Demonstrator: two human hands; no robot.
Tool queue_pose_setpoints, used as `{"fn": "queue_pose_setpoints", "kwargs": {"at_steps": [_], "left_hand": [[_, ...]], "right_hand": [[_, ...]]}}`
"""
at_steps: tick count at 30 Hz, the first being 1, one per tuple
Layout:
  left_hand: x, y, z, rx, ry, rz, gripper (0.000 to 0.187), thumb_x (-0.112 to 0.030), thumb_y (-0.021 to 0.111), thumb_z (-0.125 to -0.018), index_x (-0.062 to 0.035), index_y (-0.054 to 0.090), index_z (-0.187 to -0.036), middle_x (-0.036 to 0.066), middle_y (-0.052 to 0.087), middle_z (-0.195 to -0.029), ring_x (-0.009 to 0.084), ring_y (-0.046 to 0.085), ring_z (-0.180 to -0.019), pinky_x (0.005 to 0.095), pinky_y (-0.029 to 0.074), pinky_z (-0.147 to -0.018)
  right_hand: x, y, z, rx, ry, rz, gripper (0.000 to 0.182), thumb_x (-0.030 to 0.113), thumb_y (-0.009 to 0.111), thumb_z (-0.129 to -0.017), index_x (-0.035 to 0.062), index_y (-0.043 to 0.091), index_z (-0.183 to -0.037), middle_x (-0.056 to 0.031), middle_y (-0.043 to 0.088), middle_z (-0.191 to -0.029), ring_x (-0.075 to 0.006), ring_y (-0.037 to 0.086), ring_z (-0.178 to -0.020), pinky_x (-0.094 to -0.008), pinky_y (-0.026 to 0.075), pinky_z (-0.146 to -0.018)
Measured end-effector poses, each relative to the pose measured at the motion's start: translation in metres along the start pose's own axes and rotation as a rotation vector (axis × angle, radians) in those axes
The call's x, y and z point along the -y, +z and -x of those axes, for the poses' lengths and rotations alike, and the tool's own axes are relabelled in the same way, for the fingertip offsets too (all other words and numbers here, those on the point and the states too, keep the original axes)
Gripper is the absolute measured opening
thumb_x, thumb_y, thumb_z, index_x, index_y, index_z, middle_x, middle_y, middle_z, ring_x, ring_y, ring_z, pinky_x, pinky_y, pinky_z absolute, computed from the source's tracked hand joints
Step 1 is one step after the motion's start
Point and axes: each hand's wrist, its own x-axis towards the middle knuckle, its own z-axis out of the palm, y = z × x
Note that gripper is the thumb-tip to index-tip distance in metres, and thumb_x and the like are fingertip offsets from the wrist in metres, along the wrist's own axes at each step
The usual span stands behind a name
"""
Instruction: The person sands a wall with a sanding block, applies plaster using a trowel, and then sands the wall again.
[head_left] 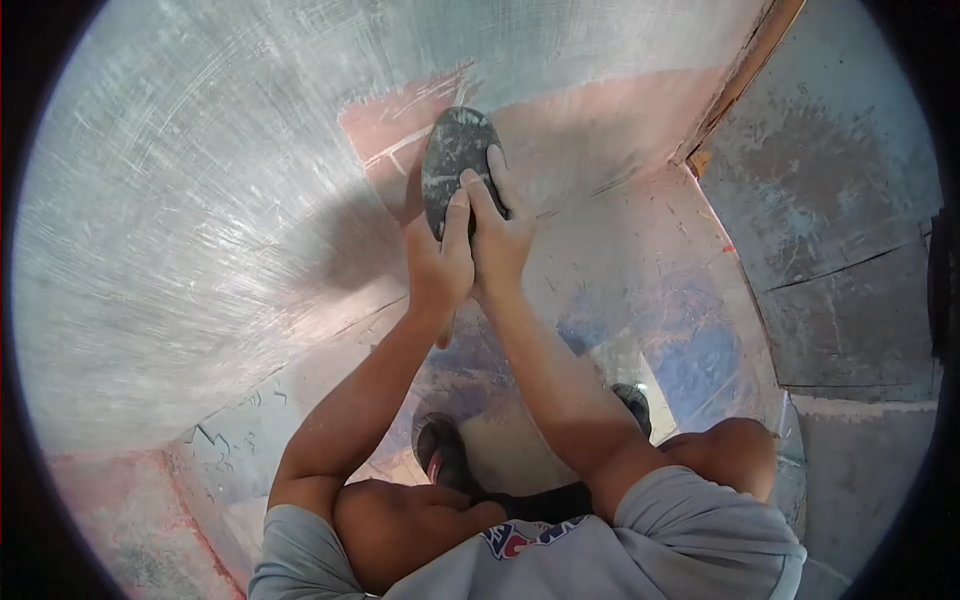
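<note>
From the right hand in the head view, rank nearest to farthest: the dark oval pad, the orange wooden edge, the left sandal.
1. dark oval pad, under the right hand fingers.
2. orange wooden edge, upper right.
3. left sandal, below, by the knees.

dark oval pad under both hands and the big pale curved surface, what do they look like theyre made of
The dark oval pad, pressed by the left hand and right hand, looks like a grey abrasive or rubber block, matte and dust-smeared. The pale curved surface looks like sanded filler or fibreglass: chalky, scratched in arcs, with reddish patches showing through. Neither is certain.
</note>
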Motion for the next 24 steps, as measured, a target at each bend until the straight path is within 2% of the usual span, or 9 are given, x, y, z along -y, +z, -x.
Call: {"fn": "queue_pose_setpoints", "kwargs": {"at_steps": [6, 9, 11, 12, 14, 18, 19, 22, 24], "left_hand": [[0.005, 0.008, -0.008, 0.032, -0.022, -0.116, 0.035, -0.027, 0.056, -0.104, 0.0047, 0.070, -0.107, 0.011, 0.073, -0.090, 0.0149, 0.063, -0.081, 0.0341, 0.050, -0.074], [0.021, 0.000, 0.000, -0.004, 0.099, -0.127, 0.033, -0.026, 0.056, -0.104, 0.0044, 0.069, -0.108, 0.011, 0.073, -0.091, 0.0155, 0.063, -0.080, 0.0346, 0.051, -0.074], [0.021, -0.001, 0.008, -0.046, 0.110, -0.062, 0.030, -0.022, 0.054, -0.104, 0.0048, 0.067, -0.110, 0.018, 0.072, -0.090, 0.0266, 0.069, -0.080, 0.0369, 0.052, -0.076], [0.019, 0.001, 0.006, -0.024, 0.089, -0.018, 0.032, -0.024, 0.055, -0.104, 0.0048, 0.068, -0.107, 0.011, 0.073, -0.091, 0.0150, 0.064, -0.082, 0.0336, 0.050, -0.074], [0.018, 0.005, -0.011, -0.022, 0.177, -0.145, 0.032, -0.024, 0.055, -0.104, 0.0052, 0.068, -0.106, 0.012, 0.073, -0.089, 0.0151, 0.064, -0.082, 0.0336, 0.050, -0.074], [0.012, 0.006, -0.003, -0.016, 0.046, -0.086, 0.033, -0.025, 0.055, -0.104, 0.0057, 0.068, -0.104, 0.013, 0.072, -0.087, 0.0158, 0.065, -0.082, 0.0339, 0.050, -0.075], [0.052, -0.002, -0.007, -0.071, 0.217, -0.185, 0.033, -0.025, 0.055, -0.104, 0.0056, 0.068, -0.107, 0.012, 0.073, -0.092, 0.0161, 0.066, -0.084, 0.0334, 0.050, -0.076], [0.042, 0.000, 0.008, -0.096, 0.145, 0.030, 0.033, -0.025, 0.055, -0.104, 0.0054, 0.068, -0.110, 0.012, 0.074, -0.096, 0.0171, 0.067, -0.085, 0.0328, 0.051, -0.078], [0.031, 0.002, -0.006, -0.059, 0.208, -0.113, 0.033, -0.025, 0.055, -0.104, 0.0056, 0.068, -0.111, 0.011, 0.073, -0.096, 0.0158, 0.066, -0.085, 0.0319, 0.051, -0.078]], "right_hand": [[0.007, -0.004, -0.007, 0.033, 0.167, -0.162, 0.049, 0.012, 0.069, -0.093, -0.0089, 0.058, -0.136, -0.0193, 0.068, -0.125, -0.0162, 0.062, -0.109, -0.0291, 0.048, -0.095], [-0.013, -0.004, -0.001, 0.078, -0.055, 0.014, 0.047, 0.011, 0.068, -0.093, -0.0086, 0.059, -0.134, -0.0226, 0.064, -0.133, -0.0215, 0.060, -0.120, -0.0306, 0.045, -0.102], [-0.019, -0.002, 0.006, 0.059, 0.019, -0.028, 0.046, 0.011, 0.068, -0.092, -0.0094, 0.060, -0.133, -0.0234, 0.065, -0.131, -0.0228, 0.061, -0.120, -0.0298, 0.045, -0.103], [-0.018, -0.002, 0.003, 0.050, 0.043, -0.063, 0.046, 0.011, 0.069, -0.092, -0.0100, 0.060, -0.131, -0.0232, 0.066, -0.129, -0.0219, 0.063, -0.115, -0.0298, 0.046, -0.100], [-0.016, -0.006, -0.014, 0.091, -0.202, 0.109, 0.047, 0.012, 0.069, -0.091, -0.0100, 0.060, -0.132, -0.0220, 0.067, -0.128, -0.0196, 0.063, -0.110, -0.0300, 0.048, -0.096], [-0.011, -0.004, -0.005, 0.085, -0.156, 0.034, 0.048, 0.013, 0.069, -0.092, -0.0100, 0.060, -0.132, -0.0212, 0.067, -0.127, -0.0179, 0.062, -0.108, -0.0291, 0.048, -0.094], [-0.025, -0.007, -0.005, 0.121, -0.140, 0.048, 0.049, 0.014, 0.069, -0.092, -0.0090, 0.059, -0.134, -0.0213, 0.067, -0.129, -0.0197, 0.062, -0.112, -0.0292, 0.047, -0.098], [-0.021, -0.006, 0.007, 0.116, 0.086, 0.010, 0.048, 0.014, 0.069, -0.093, -0.0071, 0.059, -0.135, -0.0223, 0.064, -0.134, -0.0227, 0.060, -0.123, -0.0313, 0.043, -0.105], [-0.015, -0.003, -0.009, 0.119, -0.025, 0.025, 0.047, 0.013, 0.069, -0.093, -0.0065, 0.059, -0.135, -0.0218, 0.064, -0.133, -0.0215, 0.060, -0.121, -0.0306, 0.045, -0.103]]}}
